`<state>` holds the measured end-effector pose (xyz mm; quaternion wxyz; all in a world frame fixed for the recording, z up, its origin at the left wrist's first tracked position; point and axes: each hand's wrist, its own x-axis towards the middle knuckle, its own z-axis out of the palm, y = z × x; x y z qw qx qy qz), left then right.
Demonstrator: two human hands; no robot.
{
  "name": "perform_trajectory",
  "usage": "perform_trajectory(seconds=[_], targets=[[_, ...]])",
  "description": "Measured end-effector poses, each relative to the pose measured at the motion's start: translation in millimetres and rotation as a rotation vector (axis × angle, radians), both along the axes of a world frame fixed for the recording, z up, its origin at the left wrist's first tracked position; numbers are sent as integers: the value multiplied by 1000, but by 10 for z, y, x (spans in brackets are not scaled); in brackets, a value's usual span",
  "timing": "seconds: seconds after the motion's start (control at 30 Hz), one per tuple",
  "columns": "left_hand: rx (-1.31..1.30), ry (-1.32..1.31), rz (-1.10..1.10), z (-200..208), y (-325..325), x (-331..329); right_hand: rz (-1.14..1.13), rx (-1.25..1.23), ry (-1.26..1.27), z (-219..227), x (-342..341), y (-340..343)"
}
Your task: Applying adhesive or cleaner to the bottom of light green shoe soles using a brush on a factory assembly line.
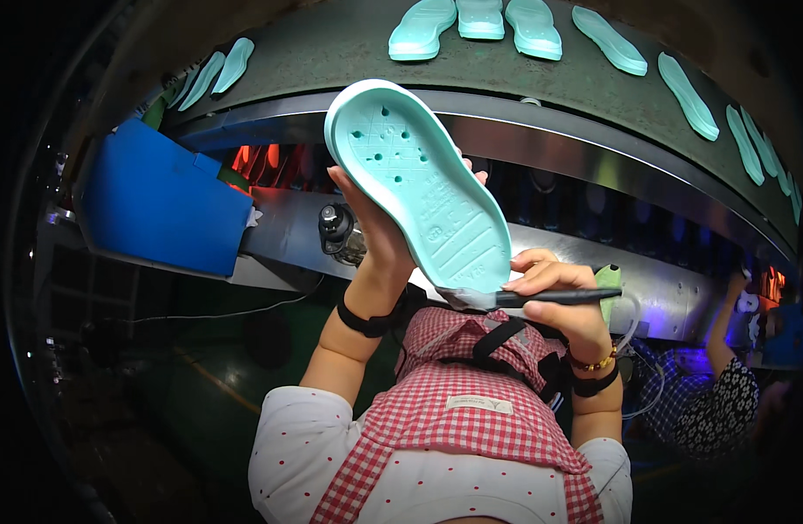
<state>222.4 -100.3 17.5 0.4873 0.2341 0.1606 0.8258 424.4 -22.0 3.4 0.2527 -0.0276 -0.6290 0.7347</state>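
A mint-green shoe sole [419, 179] is held up in front of me, its hollow, ribbed side with several small holes facing up. My left hand [375, 218] is closed round its left edge, with fingertips showing past the right edge. In my right hand [563, 293] is a brush with a black handle [576, 296], pinched between thumb and fingers. The pale bristles [473, 299] lie against the near end of the sole. Fingers of my right hand are close to that same end.
Beyond a metal rail [541, 131], several mint soles [534, 31] lie on a dark conveyor belt [323, 52]. A blue machine housing [161, 201] stands left, beside a dark-capped container [336, 229]. Glowing red heaters [271, 157] show under the belt. Another person [716, 393] works at the right.
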Motion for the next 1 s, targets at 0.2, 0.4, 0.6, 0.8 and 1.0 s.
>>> perform_trajectory(seconds=[0.2,0.4,0.6,0.8,1.0], targets=[[-133,-11,65,207,52,15,-149,-233,5,-95,-130,7],[57,-157,-68,-49,-23,441,-127,-681,138,-17,-234,-98],[-95,-177,-175,-157,-4,248,-136,-145,-85,171,-155,-104],[-185,-2,-106,-181,36,102,-65,342,-109,355,-188,208],[-146,5,-150,-52,51,52,-23,340,-131,423,-200,212]])
